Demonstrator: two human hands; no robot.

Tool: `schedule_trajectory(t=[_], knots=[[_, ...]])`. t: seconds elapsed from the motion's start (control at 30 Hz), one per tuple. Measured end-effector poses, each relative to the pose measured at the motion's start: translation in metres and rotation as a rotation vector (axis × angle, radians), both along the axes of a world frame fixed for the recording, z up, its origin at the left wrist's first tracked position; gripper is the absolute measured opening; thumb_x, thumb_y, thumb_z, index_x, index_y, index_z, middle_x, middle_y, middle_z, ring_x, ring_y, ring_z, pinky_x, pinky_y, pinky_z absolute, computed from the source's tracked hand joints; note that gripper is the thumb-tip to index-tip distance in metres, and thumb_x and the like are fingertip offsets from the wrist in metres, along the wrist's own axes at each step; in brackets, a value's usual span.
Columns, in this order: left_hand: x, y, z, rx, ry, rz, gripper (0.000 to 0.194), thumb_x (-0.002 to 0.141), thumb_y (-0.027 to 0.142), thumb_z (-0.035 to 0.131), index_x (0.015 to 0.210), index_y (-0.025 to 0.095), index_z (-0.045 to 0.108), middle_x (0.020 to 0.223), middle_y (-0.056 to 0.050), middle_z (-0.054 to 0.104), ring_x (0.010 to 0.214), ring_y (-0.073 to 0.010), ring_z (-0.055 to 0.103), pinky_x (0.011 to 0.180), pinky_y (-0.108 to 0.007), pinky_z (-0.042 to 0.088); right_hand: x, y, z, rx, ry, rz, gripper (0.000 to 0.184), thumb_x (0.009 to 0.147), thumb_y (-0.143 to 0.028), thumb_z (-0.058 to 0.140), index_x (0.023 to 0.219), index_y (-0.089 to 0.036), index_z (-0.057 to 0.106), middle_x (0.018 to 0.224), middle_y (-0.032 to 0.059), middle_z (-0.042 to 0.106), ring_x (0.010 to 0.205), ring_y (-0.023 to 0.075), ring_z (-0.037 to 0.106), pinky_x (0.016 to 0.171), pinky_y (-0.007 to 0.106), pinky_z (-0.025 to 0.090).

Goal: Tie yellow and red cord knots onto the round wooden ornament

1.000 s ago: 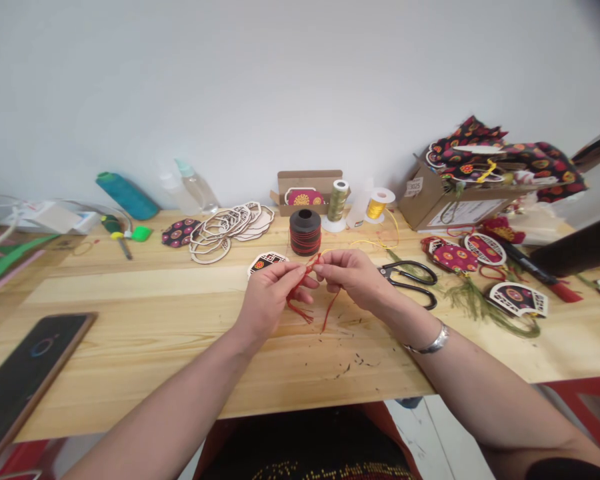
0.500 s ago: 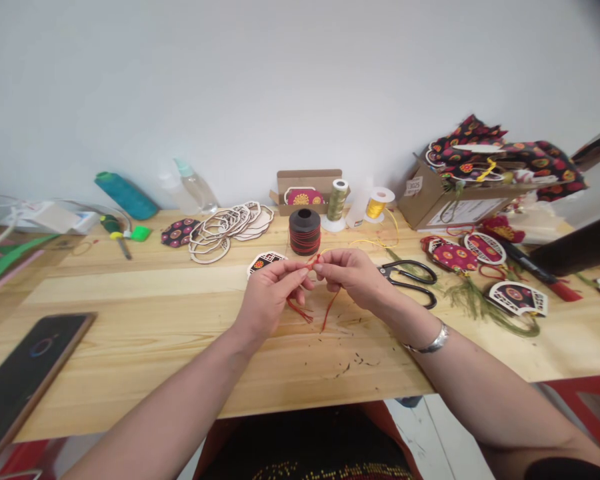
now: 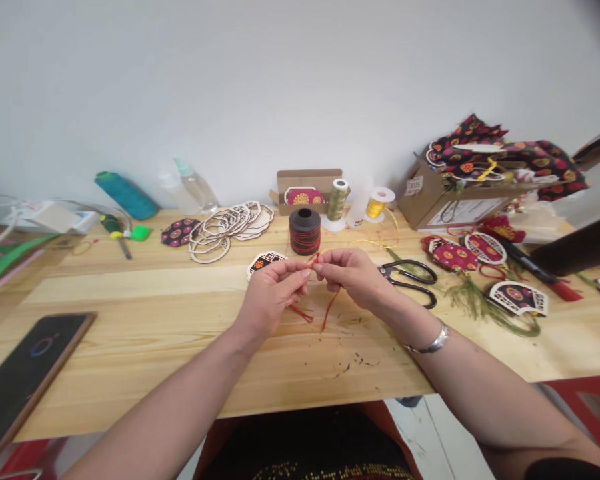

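Note:
Close together above the wooden table, my two hands pinch a thin red cord point(image 3: 329, 312). My left hand point(image 3: 273, 293) is closed, thumb against fingertips, with red strands hanging below it. My right hand point(image 3: 353, 275) is closed on the same cord, and one end dangles under it. A small crossing of red cord shows between the fingertips; its exact form is too small to make out. Behind the hands stands a dark spool of red cord point(image 3: 305, 233). A patterned ornament point(image 3: 265, 262) lies partly hidden behind my left hand.
Black-handled scissors point(image 3: 410, 277) lie right of my right hand. Wooden frames point(image 3: 230, 230), a green thread spool point(image 3: 337, 203) and a yellow cord spool point(image 3: 377, 203) are at the back. Tasselled ornaments point(image 3: 517, 298) and a cardboard box point(image 3: 425, 193) are at right, a phone point(image 3: 35, 373) at left.
My left fingers have curled in slightly near the cord. My right hand and the things on the table look the same.

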State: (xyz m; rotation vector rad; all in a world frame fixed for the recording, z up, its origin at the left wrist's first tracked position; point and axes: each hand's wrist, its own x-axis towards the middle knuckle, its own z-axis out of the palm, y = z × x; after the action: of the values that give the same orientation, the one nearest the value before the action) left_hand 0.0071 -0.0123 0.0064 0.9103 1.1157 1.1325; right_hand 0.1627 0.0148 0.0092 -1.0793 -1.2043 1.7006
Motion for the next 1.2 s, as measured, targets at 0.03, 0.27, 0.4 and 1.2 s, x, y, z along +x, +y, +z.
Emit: schedule_trajectory(t=[0.03,0.27,0.4,1.2], knots=[[0.0004,-0.0002,0.0005,-0.008,0.010,0.000,0.021,0.063,0.026,0.077,0.077,0.013,0.069,0.053,0.001,0.059,0.047,-0.0068,0.048,0.040,-0.017,0.028,0.0001,-0.0001,-0.0001,-0.001,0.000,0.002,0.024,0.061,-0.033,0.075,0.068,-0.014,0.062,0.059,-0.0039,0.054,0.047,0.0037,0.040,0.045,0.020,0.032],[0.0016,-0.0007,0.0018,0.003,0.039,0.011,0.019,0.064,0.027,0.075,0.074,0.012,0.069,0.049,0.003,0.054,0.045,-0.0059,0.044,0.041,-0.017,0.028,0.0001,0.0004,-0.0022,0.020,-0.002,0.017,0.023,0.062,-0.033,0.074,0.069,-0.014,0.063,0.059,-0.0040,0.054,0.047,0.0042,0.041,0.045,0.020,0.032],[0.0000,-0.0008,0.0004,0.017,0.025,0.026,0.016,0.066,0.026,0.074,0.074,0.014,0.069,0.051,0.003,0.055,0.046,-0.0059,0.045,0.041,-0.017,0.028,0.0008,0.0006,-0.0027,0.032,-0.030,0.030,0.024,0.063,-0.035,0.074,0.070,-0.015,0.063,0.060,-0.0038,0.054,0.047,0.0044,0.041,0.045,0.021,0.033],[-0.0020,0.0026,-0.0009,-0.077,-0.092,0.005,0.016,0.066,0.027,0.073,0.070,0.014,0.067,0.047,0.005,0.049,0.045,-0.0057,0.040,0.046,-0.019,0.032,0.0010,0.0009,-0.0016,0.021,-0.043,0.028,0.025,0.063,-0.037,0.074,0.071,-0.015,0.065,0.061,-0.0020,0.057,0.048,0.0049,0.041,0.045,0.020,0.033]])
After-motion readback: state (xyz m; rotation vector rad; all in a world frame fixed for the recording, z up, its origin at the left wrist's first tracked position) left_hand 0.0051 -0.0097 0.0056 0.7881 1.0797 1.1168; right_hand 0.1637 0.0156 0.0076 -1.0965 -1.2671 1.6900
